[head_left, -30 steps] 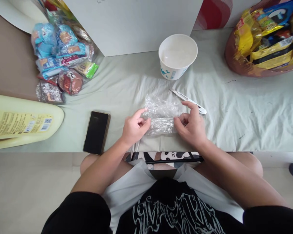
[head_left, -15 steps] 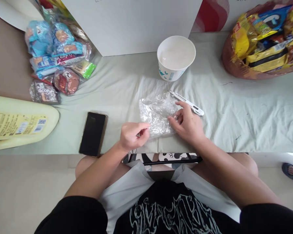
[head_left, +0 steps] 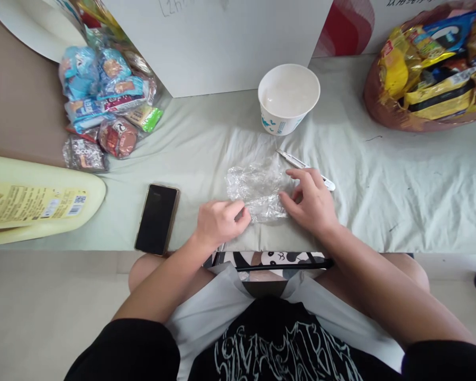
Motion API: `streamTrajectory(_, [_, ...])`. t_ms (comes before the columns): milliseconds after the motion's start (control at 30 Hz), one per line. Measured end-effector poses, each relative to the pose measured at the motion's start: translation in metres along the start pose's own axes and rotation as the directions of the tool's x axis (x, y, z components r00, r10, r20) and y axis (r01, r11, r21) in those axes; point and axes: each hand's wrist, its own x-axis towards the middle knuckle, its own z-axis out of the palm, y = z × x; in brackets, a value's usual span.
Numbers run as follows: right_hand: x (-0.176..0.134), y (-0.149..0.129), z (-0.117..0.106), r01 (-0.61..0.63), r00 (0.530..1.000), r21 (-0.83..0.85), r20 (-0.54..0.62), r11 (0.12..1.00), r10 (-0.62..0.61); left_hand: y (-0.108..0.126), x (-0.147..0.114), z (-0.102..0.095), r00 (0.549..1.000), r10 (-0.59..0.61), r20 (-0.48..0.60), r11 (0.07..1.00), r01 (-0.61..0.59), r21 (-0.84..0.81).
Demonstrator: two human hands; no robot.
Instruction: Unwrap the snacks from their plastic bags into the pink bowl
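A crumpled clear plastic bag (head_left: 257,182) lies on the cloth in front of me. My left hand (head_left: 222,222) is closed in a pinch at its lower left corner, thumb against the curled forefinger. At the bag's right edge rests my right hand (head_left: 312,203), thumb and forefinger apart, the other fingers bent under and partly hidden. The thumb touches or nearly touches the plastic. Just beyond this hand lies a white utility knife (head_left: 301,165), its handle partly covered by the fingers. A white paper tub (head_left: 289,100) stands upright behind the bag.
A phone (head_left: 157,219) lies left of my left hand. Farther left are wrapped snacks (head_left: 113,100) and a pale yellow bottle (head_left: 43,198) on its side. A reddish basket (head_left: 384,114) of snack packets stands at right. A white box (head_left: 218,47) stands behind.
Both hands have shifted slightly rightward in the picture, as has the whole scene. The plastic bag's near part now looks flatter, with a crease across it. The left hand keeps its pinch.
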Motion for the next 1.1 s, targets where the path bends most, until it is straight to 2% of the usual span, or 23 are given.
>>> streamTrajectory(33, [-0.001, -0.001, -0.002, 0.120, 0.992, 0.023, -0.035, 0.992, -0.120, 0.000, 0.001, 0.000, 1.000, -0.013, 0.006, 1.000, 0.013, 0.002])
streamTrajectory(100, [-0.003, -0.002, -0.006, 0.385, 0.923, 0.079, -0.050, 0.919, -0.382, -0.001, 0.002, -0.001, 0.999, -0.040, 0.028, 0.999, 0.041, -0.012])
streamTrajectory(133, [-0.004, -0.003, -0.006, 0.480, 0.876, 0.101, -0.013, 0.871, -0.482, -0.002, 0.002, -0.001, 0.998, -0.056, 0.042, 0.998, 0.057, -0.021])
streamTrajectory(200, [-0.006, -0.005, -0.005, 0.551, 0.818, 0.115, 0.121, 0.826, -0.562, -0.005, 0.002, -0.002, 0.994, -0.084, 0.065, 0.996, 0.086, -0.027])
streamTrajectory(267, [-0.008, -0.006, 0.000, 0.536, 0.808, 0.098, 0.227, 0.838, -0.543, -0.006, 0.002, -0.003, 0.992, -0.102, 0.071, 0.994, 0.104, -0.022])
streamTrajectory(300, [-0.008, -0.006, 0.002, 0.521, 0.815, 0.093, 0.242, 0.849, -0.527, -0.007, 0.002, -0.003, 0.992, -0.108, 0.071, 0.994, 0.109, -0.019])
streamTrajectory(467, [-0.007, -0.005, 0.007, 0.447, 0.877, 0.120, 0.140, 0.887, -0.460, -0.011, 0.002, -0.006, 0.990, -0.100, 0.102, 0.995, 0.102, -0.014])
streamTrajectory(700, [-0.006, -0.005, 0.004, 0.418, 0.900, 0.140, 0.072, 0.897, -0.431, -0.017, 0.004, -0.006, 0.993, 0.097, 0.069, 0.990, -0.089, -0.109])
streamTrajectory(833, [-0.007, -0.007, 0.001, 0.396, 0.914, 0.202, 0.009, 0.896, -0.406, -0.021, 0.006, 0.000, 0.985, 0.152, 0.080, 0.962, -0.129, -0.239])
streamTrajectory(967, [-0.007, -0.006, 0.003, 0.396, 0.906, 0.274, 0.039, 0.877, -0.421, -0.026, 0.008, 0.004, 0.996, 0.086, 0.008, 0.910, -0.075, -0.407])
streamTrajectory(1100, [-0.007, 0.000, 0.008, 0.363, 0.929, 0.193, 0.004, 0.912, -0.370, -0.027, 0.010, 0.004, 0.999, 0.031, -0.028, 0.864, -0.041, -0.503])
